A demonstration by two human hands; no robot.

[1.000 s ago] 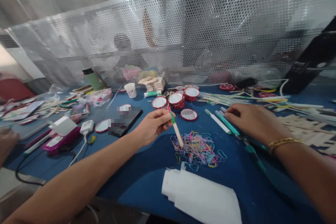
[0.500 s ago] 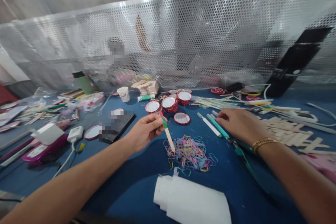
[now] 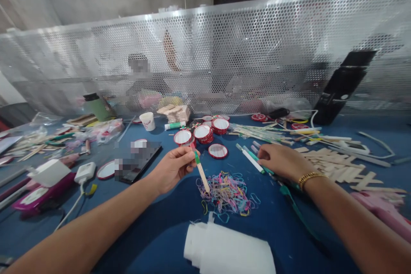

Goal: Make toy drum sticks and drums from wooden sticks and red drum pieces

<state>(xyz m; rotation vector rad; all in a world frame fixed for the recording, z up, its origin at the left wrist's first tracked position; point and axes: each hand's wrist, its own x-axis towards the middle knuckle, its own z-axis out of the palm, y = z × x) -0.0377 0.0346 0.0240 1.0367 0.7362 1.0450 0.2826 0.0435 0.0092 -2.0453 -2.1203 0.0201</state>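
My left hand pinches the top of a wooden craft stick with a green band near its upper end; the stick slants down over a heap of coloured rubber bands. My right hand, with a gold bracelet at the wrist, rests palm down on the blue table beside white and teal sticks. Its fingers are curled, and whether they hold anything is hidden.
Round red-rimmed lids stand behind the hands. A black phone, a white charger and a pink device lie at the left. Loose wooden sticks spread at the right. White folded paper lies near me. A perforated metal screen closes the back.
The view has tilted upward, so everything sits lower in the frame. Both hands keep their poses; the left still holds the stick over the rubber bands.
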